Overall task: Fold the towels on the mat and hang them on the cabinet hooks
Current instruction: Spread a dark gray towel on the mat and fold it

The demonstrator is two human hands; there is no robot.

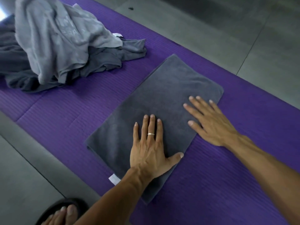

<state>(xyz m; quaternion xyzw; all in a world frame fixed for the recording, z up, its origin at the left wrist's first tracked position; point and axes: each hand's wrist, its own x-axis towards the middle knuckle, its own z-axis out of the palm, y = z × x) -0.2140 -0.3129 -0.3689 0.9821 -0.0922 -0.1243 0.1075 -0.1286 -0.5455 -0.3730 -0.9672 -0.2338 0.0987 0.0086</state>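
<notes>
A dark grey towel [164, 88] lies folded into a long rectangle on the purple mat [65, 114]. My left hand [149, 148] presses flat on its near half, fingers straight and a ring on one finger. My right hand [209, 120] lies flat on the towel's right edge, fingers spread, the palm partly over the mat. A small white tag [113, 178] sticks out at the towel's near left corner. No cabinet or hooks are in view.
A heap of unfolded towels [53, 43], light grey on top of dark grey ones, sits on the mat at the far left. Grey floor tiles [243, 38] surround the mat. A foot in a black sandal [63, 213] stands on the floor at the bottom left.
</notes>
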